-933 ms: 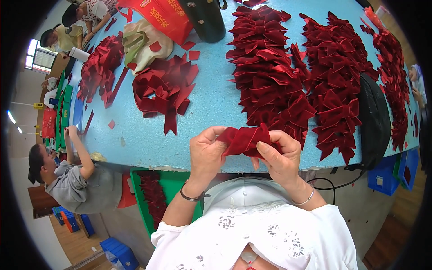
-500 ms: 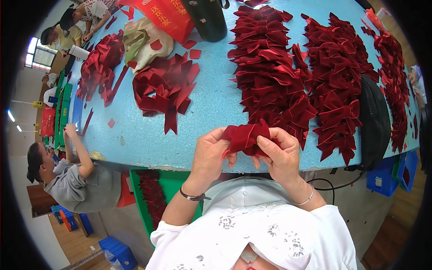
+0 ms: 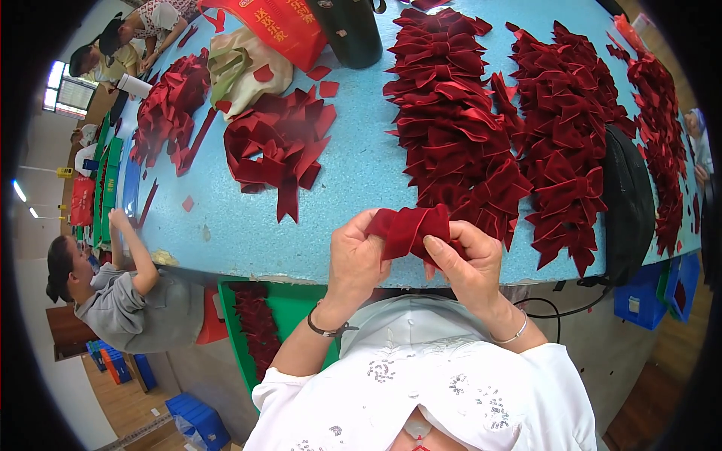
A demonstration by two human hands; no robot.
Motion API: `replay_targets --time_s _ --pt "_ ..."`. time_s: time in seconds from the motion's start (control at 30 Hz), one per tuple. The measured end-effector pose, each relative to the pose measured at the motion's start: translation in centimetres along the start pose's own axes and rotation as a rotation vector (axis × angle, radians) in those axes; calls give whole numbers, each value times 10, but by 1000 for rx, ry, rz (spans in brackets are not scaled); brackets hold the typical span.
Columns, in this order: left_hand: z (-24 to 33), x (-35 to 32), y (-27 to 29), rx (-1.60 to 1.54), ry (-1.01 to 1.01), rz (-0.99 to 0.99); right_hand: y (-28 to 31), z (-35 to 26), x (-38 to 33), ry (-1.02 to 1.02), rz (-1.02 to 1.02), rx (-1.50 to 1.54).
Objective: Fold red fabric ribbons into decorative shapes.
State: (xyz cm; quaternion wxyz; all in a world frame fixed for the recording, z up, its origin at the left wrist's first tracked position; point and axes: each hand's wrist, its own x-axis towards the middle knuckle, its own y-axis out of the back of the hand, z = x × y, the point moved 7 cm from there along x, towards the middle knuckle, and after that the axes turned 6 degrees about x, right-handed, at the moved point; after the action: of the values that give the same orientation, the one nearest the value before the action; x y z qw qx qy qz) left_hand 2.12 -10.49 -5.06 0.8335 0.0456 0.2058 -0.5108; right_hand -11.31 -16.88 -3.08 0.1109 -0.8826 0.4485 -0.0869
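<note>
Blue worktable [image 3: 248,240] behind; folded dark-red velvet ribbon [image 3: 410,230] lies crosswise between left hand [image 3: 353,257] and right hand [image 3: 478,264], both pinching it.

Belongings and crates are surrounding a blue worktable [image 3: 353,169].
A red carrier bag [image 3: 282,37] is standing beside a dark bottle [image 3: 347,37]; a cream cloth bag [image 3: 257,59] is slumping just nearer. A black bag [image 3: 630,207] is lying at the right. Blue crates [image 3: 199,421] are resting on the floor, and a grey-clad co-worker [image 3: 171,316] is holding both arms out.
</note>
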Motion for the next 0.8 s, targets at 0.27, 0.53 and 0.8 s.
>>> replay_targets --time_s 0.27,0.53,0.8 --pt "3 -1 -4 33 -210 65 -10 7 0 6 -105 -40" --pt "2 -6 -11 99 -252 -41 -9 9 2 -87 -53 29" --pt "0 -1 -13 7 63 -211 -13 -13 3 261 -177 -263"
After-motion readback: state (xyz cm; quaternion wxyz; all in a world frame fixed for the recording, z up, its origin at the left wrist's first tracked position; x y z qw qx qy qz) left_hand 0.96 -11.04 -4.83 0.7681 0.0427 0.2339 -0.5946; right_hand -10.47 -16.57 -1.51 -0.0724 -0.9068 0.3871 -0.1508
